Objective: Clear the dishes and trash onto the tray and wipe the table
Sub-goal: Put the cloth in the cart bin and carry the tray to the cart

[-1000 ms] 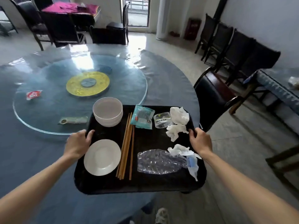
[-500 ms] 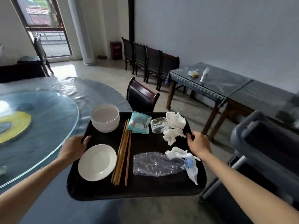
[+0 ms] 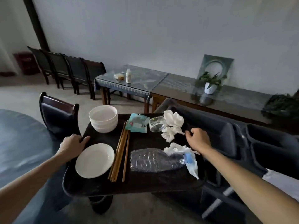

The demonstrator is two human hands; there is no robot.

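Tray (image 3: 90, 189) now off the table, chopsticks (image 3: 120, 154) lengthwise, tips away.

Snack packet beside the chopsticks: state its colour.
Teal, with a small red-and-white mark; the snack packet shows best in the head view.

The black rectangular tray (image 3: 100, 186) looked like matt plastic with a faintly grainy face. The round white plate (image 3: 94, 160) and the stacked white bowls (image 3: 103, 119) were smooth and glossy, ceramic by the look. The long brown chopsticks (image 3: 120, 152) were bare wood, the crushed clear bottle (image 3: 153, 160) thin shiny plastic, the crumpled white napkins (image 3: 172, 125) soft matt paper
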